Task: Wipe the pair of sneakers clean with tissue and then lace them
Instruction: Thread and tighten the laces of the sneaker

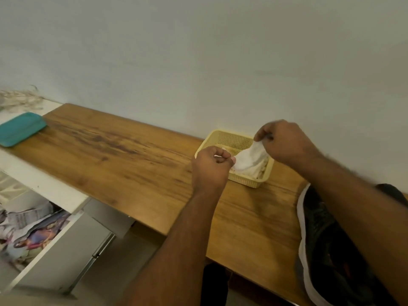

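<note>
Tissue: white, crumpled, stretched between both hands above the yellow perforated basket; lower folds still inside the basket, on top of further tissue

Left hand: fingers curled, pinching the near end of the tissue

Right hand: fingers curled, pinching the upper far end of the tissue

Sneaker: dark knit upper, white sole edge, lying on the wooden surface near the right forearm, apart from the basket. Second sneaker: only a dark shape behind the right forearm, not identifiable with certainty. Laces not visible

Step judged: separating or unfolding one tissue; wiping not yet begun

Risks from here:
- Tearing of the tissue, caused by opposed pull between two pinch points
- Several sheets lifted together, caused by folds clinging to the pile
- Basket dragged or tipped, caused by upward pull on a light container
- Sneaker nudged toward the surface edge, caused by the right forearm passing just above it

Periphery: teal tray at the far left end; open drawer with printed papers below
</note>
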